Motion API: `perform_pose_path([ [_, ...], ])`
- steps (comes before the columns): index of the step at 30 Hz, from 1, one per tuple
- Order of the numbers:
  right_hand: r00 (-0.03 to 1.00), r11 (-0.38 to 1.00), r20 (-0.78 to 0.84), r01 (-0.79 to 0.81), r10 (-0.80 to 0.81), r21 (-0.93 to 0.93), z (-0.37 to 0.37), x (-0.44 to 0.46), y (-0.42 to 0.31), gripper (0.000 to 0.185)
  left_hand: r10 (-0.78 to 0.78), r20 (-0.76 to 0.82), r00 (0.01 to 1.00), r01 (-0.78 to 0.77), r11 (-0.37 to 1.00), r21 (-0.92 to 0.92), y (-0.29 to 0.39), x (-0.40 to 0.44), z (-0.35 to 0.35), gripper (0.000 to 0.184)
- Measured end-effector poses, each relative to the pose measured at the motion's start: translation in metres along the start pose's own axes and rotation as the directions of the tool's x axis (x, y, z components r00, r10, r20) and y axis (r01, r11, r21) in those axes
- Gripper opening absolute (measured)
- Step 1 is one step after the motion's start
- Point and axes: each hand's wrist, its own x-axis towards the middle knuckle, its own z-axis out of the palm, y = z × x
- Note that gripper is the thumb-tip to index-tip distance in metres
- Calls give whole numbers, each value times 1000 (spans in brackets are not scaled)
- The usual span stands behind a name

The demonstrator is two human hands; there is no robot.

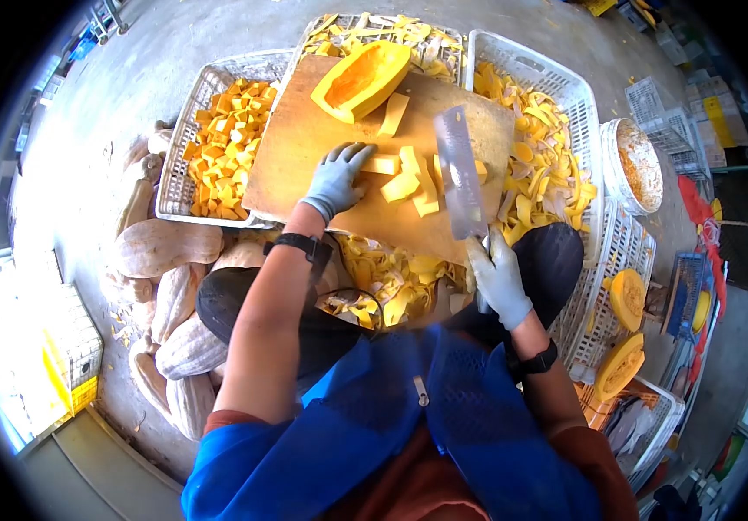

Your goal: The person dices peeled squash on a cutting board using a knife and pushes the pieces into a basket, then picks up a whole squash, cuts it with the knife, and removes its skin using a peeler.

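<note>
Here, beyond the board edge (pixel 391 234), right fingers (pixel 497 250) grip a cleaver (pixel 459 169); left fingers (pixel 353 157), beside bare wood (pixel 287 165), touch pumpkin (pixel 383 164), grasp unclear.

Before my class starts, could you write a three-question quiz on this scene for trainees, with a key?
1. Multiple choice: which of the person's own hands grips the cleaver? A) left B) right C) both
2. True or false: the crate directly left of the cutting board is filled with whole pumpkins.
3. Fill in the blank: seen from the person, the hollowed pumpkin piece lies at the ____ end of the cutting board.

Key:
1. B: the right hand is closed on the handle.
2. False: it holds orange cubes.
3. far
</note>
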Motion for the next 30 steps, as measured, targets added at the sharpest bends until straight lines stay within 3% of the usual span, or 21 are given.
perform_pose_path([
  [3,1000,999,12,-20,19,37,-2,-2,5,11,-274,-53,960,274,962,5,11,-3,17,76],
  [6,1000,999,-4,-18,18,46,-2,-2,13,12,-417,-122,900,344,855,-389,38,-11,23,79],
  [7,999,999,-1,-33,33,41,-1,-2,14,12,-406,-138,904,292,819,-495,54,-15,18,85],
  [10,999,999,4,-42,42,1,4,-1,18,13,-367,-166,915,365,930,-46,104,-21,5,81],
  [13,1000,998,6,-4,4,-67,9,0,22,14,-353,-300,886,361,932,-30,98,-13,31,70],
  [16,1000,997,3,-9,9,-78,9,-4,15,14,-427,-252,869,385,901,-199,81,-6,28,59],
  [18,1000,999,15,-24,24,-45,8,-5,8,13,-410,-199,890,415,910,-14,61,-10,18,61],
  [21,999,991,47,-4,10,-130,9,-4,8,17,-334,21,942,314,903,293,45,-12,-29,62],
  [23,992,948,88,117,-95,-296,14,4,27,22,-309,136,941,233,886,402,32,-5,-46,63],
  [26,973,879,181,207,-142,-429,30,12,10,28,-301,113,947,234,888,396,16,-7,-44,65],
  [27,961,857,196,264,-195,-443,39,16,6,27,-321,136,937,265,910,320,23,-12,-52,76],
  [29,906,722,232,423,-354,-548,53,23,-4,27,-292,-18,956,291,946,140,20,-27,-48,84],
  [30,905,712,245,425,-348,-559,59,27,-9,27,-286,-93,954,291,956,45,16,-34,-42,88],
])
